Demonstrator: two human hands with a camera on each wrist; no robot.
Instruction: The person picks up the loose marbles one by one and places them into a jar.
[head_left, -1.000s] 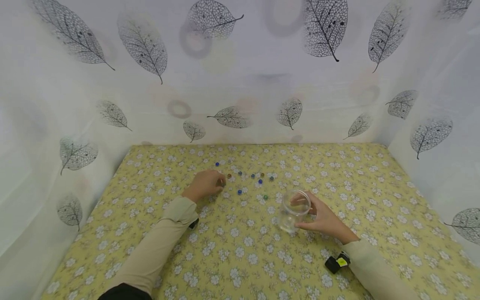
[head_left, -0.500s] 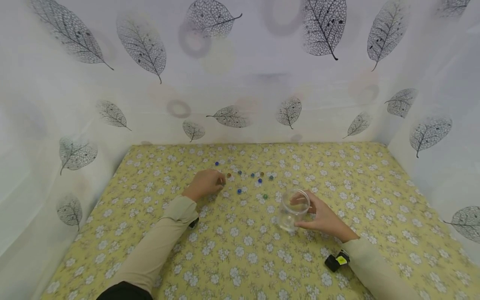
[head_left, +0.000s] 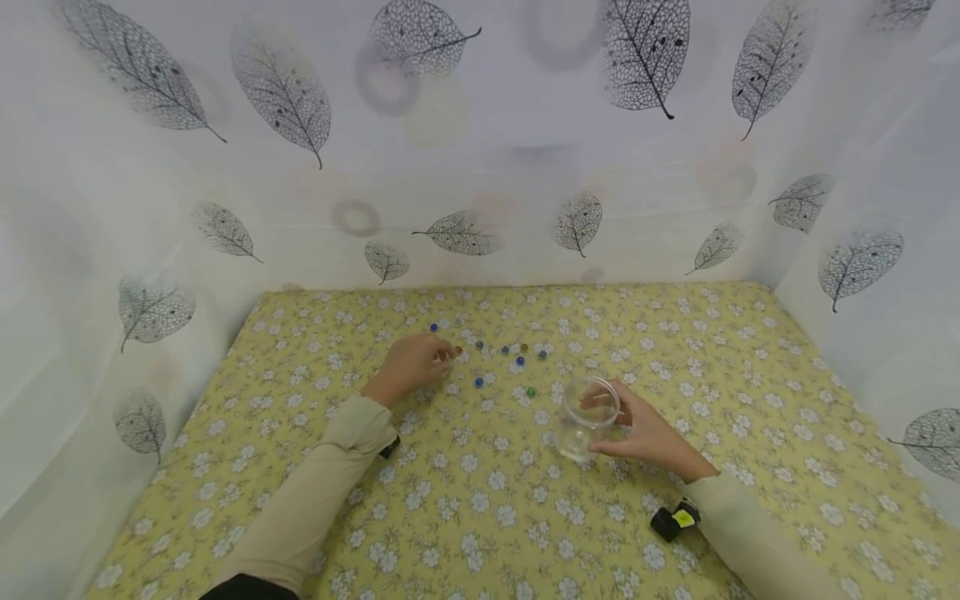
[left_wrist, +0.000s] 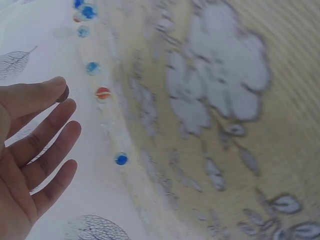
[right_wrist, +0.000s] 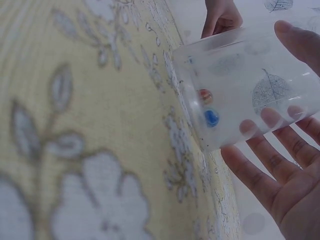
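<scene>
Starting at the left, we see the left hand (head_left: 411, 367) reaching low over the floral cloth (head_left: 465, 533). Its thumb and a fingertip are narrowed on a small dark marble (left_wrist: 63, 96); we judge it a marble by its round outline, since the tips hide most of it. The other three fingers stand loose and apart, which we think gives the pinch a free approach in the crowd.

A blue marble (head_left: 433, 327) lies just beyond that hand's knuckles, and an orange-and-white marble (head_left: 458, 351) just beside its fingertips. Between the hands we note a loose scatter, including a second blue marble (head_left: 479, 382), an amber marble (head_left: 524, 348) and, nearest the jar, a green marble (head_left: 531, 392).

At the right, the right hand (head_left: 645, 433) holds a clear jar (head_left: 576, 437), thumb on the near side, fingers round the far side. We read this side grip as steadying, leaving the mouth uncovered and facing up. Whether its base fully rests on the cloth we cannot tell. Two marbles show through its wall in the right wrist view; we suspect they lie beyond it.
</scene>
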